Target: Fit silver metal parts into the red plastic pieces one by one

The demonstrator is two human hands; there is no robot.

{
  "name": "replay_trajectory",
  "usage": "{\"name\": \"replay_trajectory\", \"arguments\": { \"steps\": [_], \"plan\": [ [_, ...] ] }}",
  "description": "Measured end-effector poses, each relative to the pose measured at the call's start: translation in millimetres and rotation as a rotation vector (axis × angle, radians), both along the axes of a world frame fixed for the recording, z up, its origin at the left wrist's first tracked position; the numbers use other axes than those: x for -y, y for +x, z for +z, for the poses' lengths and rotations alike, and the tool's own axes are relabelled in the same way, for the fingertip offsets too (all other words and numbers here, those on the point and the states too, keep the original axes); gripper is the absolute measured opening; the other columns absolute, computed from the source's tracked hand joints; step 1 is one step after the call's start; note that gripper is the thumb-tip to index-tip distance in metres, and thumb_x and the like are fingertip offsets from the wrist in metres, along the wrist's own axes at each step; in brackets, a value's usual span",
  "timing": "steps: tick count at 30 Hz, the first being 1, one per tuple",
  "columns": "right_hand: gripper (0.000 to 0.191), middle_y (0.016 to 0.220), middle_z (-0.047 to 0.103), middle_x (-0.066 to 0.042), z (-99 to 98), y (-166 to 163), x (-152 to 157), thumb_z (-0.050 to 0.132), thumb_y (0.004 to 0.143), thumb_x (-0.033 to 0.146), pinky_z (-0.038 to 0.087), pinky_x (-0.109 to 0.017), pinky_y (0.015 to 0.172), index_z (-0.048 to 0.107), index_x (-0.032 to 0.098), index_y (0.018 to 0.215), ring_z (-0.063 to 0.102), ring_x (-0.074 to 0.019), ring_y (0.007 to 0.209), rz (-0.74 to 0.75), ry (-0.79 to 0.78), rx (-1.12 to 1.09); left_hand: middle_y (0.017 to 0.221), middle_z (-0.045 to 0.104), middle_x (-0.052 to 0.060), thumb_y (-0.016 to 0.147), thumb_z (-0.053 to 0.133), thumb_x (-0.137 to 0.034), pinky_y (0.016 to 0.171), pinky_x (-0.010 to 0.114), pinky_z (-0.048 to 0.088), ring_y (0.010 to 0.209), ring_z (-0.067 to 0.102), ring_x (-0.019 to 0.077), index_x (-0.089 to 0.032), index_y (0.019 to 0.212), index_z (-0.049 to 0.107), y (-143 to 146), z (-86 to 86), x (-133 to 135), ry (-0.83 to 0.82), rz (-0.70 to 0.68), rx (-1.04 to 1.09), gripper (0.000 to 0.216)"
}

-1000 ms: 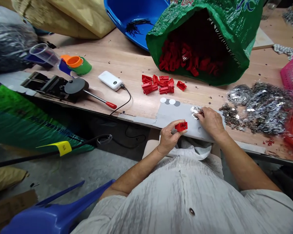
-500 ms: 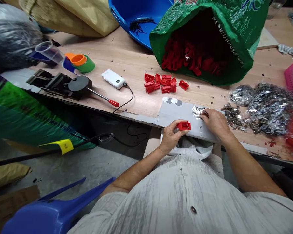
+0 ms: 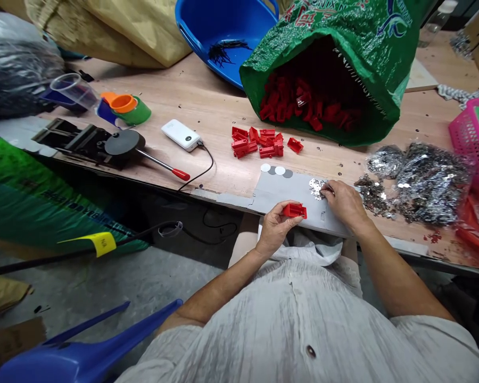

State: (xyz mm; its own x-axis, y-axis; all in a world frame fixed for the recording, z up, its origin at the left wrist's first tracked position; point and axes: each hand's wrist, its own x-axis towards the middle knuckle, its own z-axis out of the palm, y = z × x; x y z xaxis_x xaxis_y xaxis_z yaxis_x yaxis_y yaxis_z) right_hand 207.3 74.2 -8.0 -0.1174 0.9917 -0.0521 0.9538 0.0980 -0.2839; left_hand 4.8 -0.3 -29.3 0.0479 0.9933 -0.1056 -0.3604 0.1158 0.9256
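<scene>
Green sack (image 3: 355, 32) holding red cases (image 3: 289, 101); left hand (image 3: 273, 230) pinching red case (image 3: 294, 210); right hand (image 3: 344, 202): grip unclear.

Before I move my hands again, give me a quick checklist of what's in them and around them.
1. Left hand holding the red piece: ok, between thumb and fingers.
2. Red piece's open side showing: ok, it faces up toward the camera.
3. Right hand at the silver pile: ok, fingertips at its edge.
4. Single silver part pinched: cannot tell, too small.
5. Black cable away from both hands: ok, off to the left.
</scene>
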Motion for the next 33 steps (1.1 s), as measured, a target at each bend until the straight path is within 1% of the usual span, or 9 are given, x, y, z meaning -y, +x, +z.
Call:
{"name": "replay_trajectory", "arguments": {
  "steps": [3, 6, 9, 12, 15, 18, 22, 28, 33],
  "plan": [
    [0.014, 0.103, 0.071, -0.008, -1.3, -4, -4, 0.054, 0.092, 0.028, 0.041, -0.034, 0.073, 0.066, 0.023, 0.097, 0.063, -0.0247, 0.089, 0.016, -0.007, 0.008, 0.105, 0.073, 0.004, 0.071, 0.084, -0.026, 0.093, 0.028, 0.051, 0.096, 0.067, 0.0148, -0.019, 0.104, 0.071, -1, 0.3, 1, -0.006, 0.000, -0.002, 0.036],
    [0.010, 0.097, 0.072, -0.007, -1.5, -3, -7, 0.057, 0.089, 0.028, 0.042, -0.033, 0.074, 0.065, 0.023, 0.090, 0.063, -0.0240, 0.087, 0.014, -0.029, -0.028, 0.103, 0.073, 0.003, 0.070, 0.085, -0.026, 0.093, 0.027, 0.051, 0.094, 0.067, 0.0142, -0.020, 0.103, 0.072, -2, 0.0, 1, -0.014, 0.015, -0.001, 0.036],
    [0.006, 0.090, 0.072, -0.004, 1.4, 1, -6, 0.059, 0.087, 0.027, 0.042, -0.033, 0.074, 0.064, 0.023, 0.088, 0.063, -0.0220, 0.082, -0.012, -0.039, -0.154, 0.105, 0.073, 0.004, 0.070, 0.085, -0.026, 0.091, 0.027, 0.052, 0.096, 0.066, 0.0149, -0.020, 0.105, 0.071, -2, -0.4, 0, -0.044, 0.025, 0.034, 0.039],
    [0.006, 0.087, 0.071, -0.002, 7.4, 5, 0, 0.059, 0.086, 0.027, 0.043, -0.031, 0.074, 0.063, 0.023, 0.088, 0.062, -0.0190, 0.077, -0.018, -0.009, -0.339, 0.107, 0.071, 0.004, 0.071, 0.084, -0.029, 0.088, 0.027, 0.053, 0.096, 0.066, 0.0151, -0.021, 0.114, 0.069, -1, 1.0, -2, -0.082, 0.005, 0.098, 0.047],
    [0.010, 0.090, 0.071, -0.003, 16.0, 4, 13, 0.059, 0.087, 0.031, 0.044, -0.029, 0.071, 0.063, 0.022, 0.089, 0.061, -0.0169, 0.075, 0.066, -0.011, -0.537, 0.104, 0.069, 0.004, 0.073, 0.083, -0.032, 0.085, 0.028, 0.055, 0.093, 0.066, 0.0147, -0.023, 0.125, 0.064, 1, 4.7, -6, -0.102, -0.043, 0.158, 0.056],
    [0.015, 0.088, 0.069, -0.003, 25.5, -2, 28, 0.060, 0.090, 0.036, 0.045, -0.028, 0.067, 0.064, 0.022, 0.092, 0.059, -0.0155, 0.072, 0.171, -0.034, -0.671, 0.099, 0.068, 0.003, 0.074, 0.082, -0.035, 0.081, 0.028, 0.056, 0.088, 0.066, 0.0142, -0.024, 0.128, 0.061, 4, 8.6, -8, -0.099, -0.070, 0.200, 0.059],
    [0.014, 0.080, 0.066, -0.002, 32.7, -13, 41, 0.058, 0.093, 0.034, 0.046, -0.029, 0.066, 0.065, 0.023, 0.090, 0.057, -0.0156, 0.068, 0.291, 0.040, -0.656, 0.094, 0.067, 0.001, 0.074, 0.081, -0.037, 0.077, 0.028, 0.056, 0.083, 0.065, 0.0131, -0.025, 0.124, 0.061, 6, 12.3, -10, -0.077, -0.101, 0.202, 0.055],
    [0.013, 0.092, 0.070, -0.005, 29.5, -14, 44, 0.055, 0.096, 0.028, 0.052, -0.034, 0.080, 0.067, 0.025, 0.093, 0.064, -0.0195, 0.087, 0.460, 0.136, -0.651, 0.097, 0.070, 0.003, 0.077, 0.078, -0.038, 0.078, 0.027, 0.054, 0.086, 0.066, 0.0141, -0.024, 0.126, 0.064, 4, 20.1, -12, -0.082, -0.139, 0.226, 0.053],
    [0.014, 0.097, 0.068, -0.005, 30.0, -11, 46, 0.053, 0.097, 0.022, 0.051, -0.033, 0.084, 0.067, 0.025, 0.099, 0.064, -0.0180, 0.092, 0.566, 0.106, -0.656, 0.104, 0.072, 0.003, 0.078, 0.079, -0.035, 0.089, 0.028, 0.050, 0.095, 0.066, 0.0150, -0.025, 0.122, 0.069, 3, 22.1, -13, -0.047, -0.163, 0.224, 0.046]
  ]
}}
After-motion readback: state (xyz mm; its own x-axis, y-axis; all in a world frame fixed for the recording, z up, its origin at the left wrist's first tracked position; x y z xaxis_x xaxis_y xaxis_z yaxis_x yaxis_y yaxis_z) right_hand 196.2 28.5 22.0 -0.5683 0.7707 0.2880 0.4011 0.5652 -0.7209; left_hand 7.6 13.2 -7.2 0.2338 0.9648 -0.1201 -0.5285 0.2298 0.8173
